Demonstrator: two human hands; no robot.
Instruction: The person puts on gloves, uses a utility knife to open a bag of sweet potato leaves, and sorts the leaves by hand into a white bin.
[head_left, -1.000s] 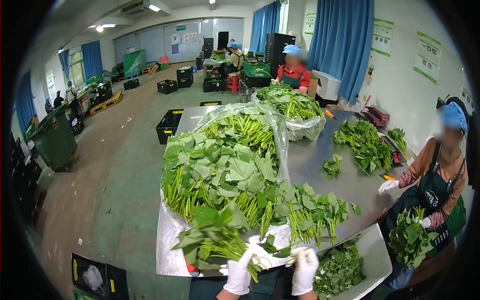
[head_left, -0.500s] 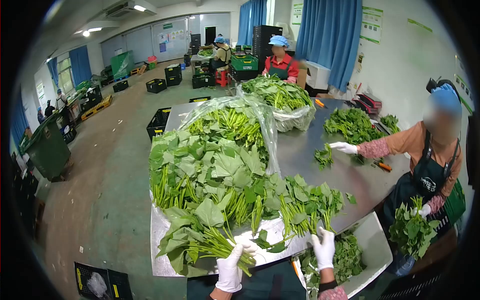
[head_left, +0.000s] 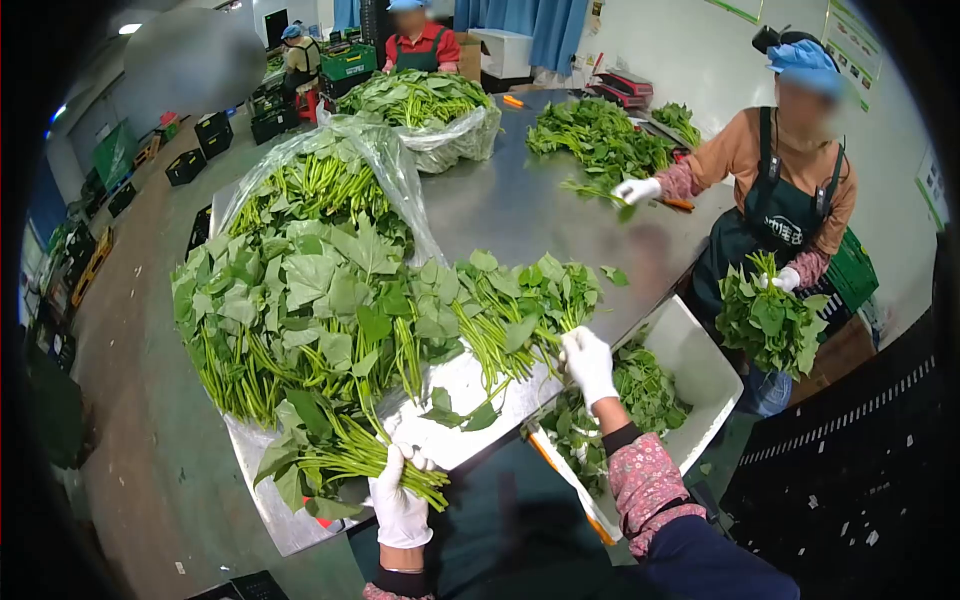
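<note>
My left hand (head_left: 402, 500), in a white glove, is closed around the stems of a bunch of leafy greens (head_left: 340, 450) at the table's near edge. Its leaves point left and the cut stem ends stick out to the right. My right hand (head_left: 588, 362), also gloved, has its fingers closed at the stems of the small right-hand heap of greens (head_left: 520, 310); its fingertips are partly hidden, and a stem seems pinched there. Between the hands a few loose leaves (head_left: 455, 412) lie on the metal table (head_left: 500, 215). A large heap of greens (head_left: 330, 290) spreads beyond my left hand.
A white bin (head_left: 705, 375) with greens inside stands below my right forearm. Clear plastic bags (head_left: 412, 195) hold more greens. At the right, a co-worker (head_left: 785, 190) holds a bunch and reaches over the table. Another person (head_left: 420, 45) is at the far side.
The view has swung to the right, so the table appears further left. My left hand keeps its bunch; my right hand stays by the right-hand heap. The co-worker's outstretched hand has shifted slightly.
</note>
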